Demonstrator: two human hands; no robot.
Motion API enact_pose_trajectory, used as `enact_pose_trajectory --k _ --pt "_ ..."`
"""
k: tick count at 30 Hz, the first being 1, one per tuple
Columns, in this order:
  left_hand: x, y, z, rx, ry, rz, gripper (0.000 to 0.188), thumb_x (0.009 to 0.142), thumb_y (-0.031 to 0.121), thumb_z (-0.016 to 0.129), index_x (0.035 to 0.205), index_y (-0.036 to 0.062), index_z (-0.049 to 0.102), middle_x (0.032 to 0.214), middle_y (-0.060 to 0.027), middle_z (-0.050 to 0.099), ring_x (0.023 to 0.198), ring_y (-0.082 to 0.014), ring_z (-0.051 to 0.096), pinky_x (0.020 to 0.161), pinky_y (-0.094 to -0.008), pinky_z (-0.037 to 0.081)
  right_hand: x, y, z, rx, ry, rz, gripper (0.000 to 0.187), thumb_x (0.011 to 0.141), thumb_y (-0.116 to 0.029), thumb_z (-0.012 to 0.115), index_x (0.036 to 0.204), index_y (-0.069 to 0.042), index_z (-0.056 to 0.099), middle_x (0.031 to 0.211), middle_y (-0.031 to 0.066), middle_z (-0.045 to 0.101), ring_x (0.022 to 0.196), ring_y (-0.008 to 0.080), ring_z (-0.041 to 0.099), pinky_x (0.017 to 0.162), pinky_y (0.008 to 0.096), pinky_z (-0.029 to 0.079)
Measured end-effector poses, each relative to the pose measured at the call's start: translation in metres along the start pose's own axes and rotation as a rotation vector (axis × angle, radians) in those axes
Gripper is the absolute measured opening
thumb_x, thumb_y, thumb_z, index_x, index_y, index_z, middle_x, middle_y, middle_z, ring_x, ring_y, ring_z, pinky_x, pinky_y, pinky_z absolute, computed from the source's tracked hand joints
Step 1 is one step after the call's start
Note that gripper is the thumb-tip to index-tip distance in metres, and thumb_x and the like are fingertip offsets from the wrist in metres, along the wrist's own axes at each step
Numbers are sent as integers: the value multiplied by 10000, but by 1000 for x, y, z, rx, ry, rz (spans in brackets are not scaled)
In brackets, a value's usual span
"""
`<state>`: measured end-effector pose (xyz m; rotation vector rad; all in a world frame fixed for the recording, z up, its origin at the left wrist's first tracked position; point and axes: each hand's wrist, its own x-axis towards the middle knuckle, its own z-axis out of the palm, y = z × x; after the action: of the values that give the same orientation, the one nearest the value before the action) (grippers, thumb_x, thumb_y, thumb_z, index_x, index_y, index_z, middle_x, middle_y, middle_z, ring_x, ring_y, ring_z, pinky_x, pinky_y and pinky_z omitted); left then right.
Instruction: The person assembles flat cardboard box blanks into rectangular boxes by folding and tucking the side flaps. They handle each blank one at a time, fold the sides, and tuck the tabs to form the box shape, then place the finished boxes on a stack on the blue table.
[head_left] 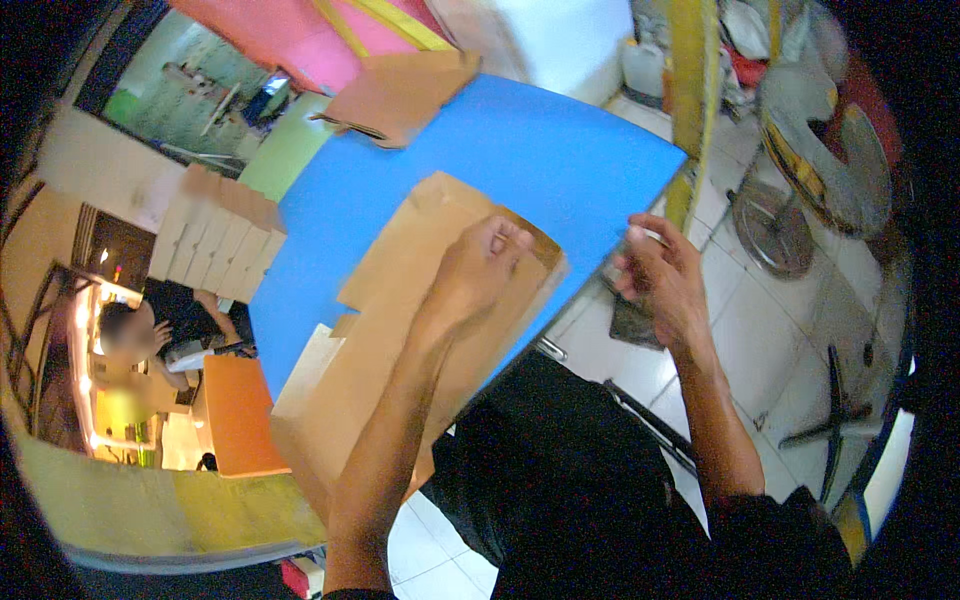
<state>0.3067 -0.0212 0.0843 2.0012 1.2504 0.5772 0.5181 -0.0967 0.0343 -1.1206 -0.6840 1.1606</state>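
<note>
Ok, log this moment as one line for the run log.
left hand pressing flat cardboard sheet | right hand open, off table edge | blue table | second cardboard piece at far end

A white tiled floor (770,330) is being lit brightly beside a blue table (540,150); an orange stool (240,415) and a pink panel (290,30) are being shown behind.

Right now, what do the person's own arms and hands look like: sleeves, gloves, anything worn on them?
Both hands are bare: no gloves show on the left hand or the right hand. No rings, watch or wristband can be made out, though the picture is soft. Both forearms are uncovered along their whole visible length. A dark, black-looking sleeve starts near the right elbow; a dark edge shows at the left arm's lower end.
</note>
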Motion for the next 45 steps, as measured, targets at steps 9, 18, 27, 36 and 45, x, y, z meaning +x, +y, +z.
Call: enact_pose_trajectory --k 9,18,27,36,45 --pt "-100 23 33 454 -262 495 85 770 113 614 808 42 641 828 -192 644 845 -387 628 800 -517 494 21 -10 17 -459 -121 -391 455 936 -347 618 1276 -55 543 1141 103 622 977 196 605 747 325 511" --pt "-211 -10 -24 530 -212 341 197 861 261 541 984 114 582 990 -147 579 1093 -348 541 918 -549 419 14 -23 39 -882 -682 -412 437 838 -31 664 1261 -27 555 1052 130 660 895 234 649 749 352 543" --pt "-270 -7 -48 598 357 108 269 802 403 695 860 140 701 874 -57 684 874 -272 644 801 -417 487 -68 -22 91 -713 -1227 56 554 908 -166 670 1362 -49 374 827 97 660 697 147 632 640 290 545" --pt "-259 0 19 518 639 -44 173 789 295 720 797 125 688 775 -61 669 709 -258 664 704 -392 539 -109 39 126 -661 -1031 76 299 967 -221 593 1165 -7 527 739 116 650 583 149 616 506 296 519" --pt "-251 -3 16 317 678 -192 219 819 264 678 744 59 663 701 -141 653 675 -340 653 643 -449 530 -113 49 126 -584 -969 -113 247 945 -188 617 1082 17 609 770 76 661 669 120 622 532 266 541"
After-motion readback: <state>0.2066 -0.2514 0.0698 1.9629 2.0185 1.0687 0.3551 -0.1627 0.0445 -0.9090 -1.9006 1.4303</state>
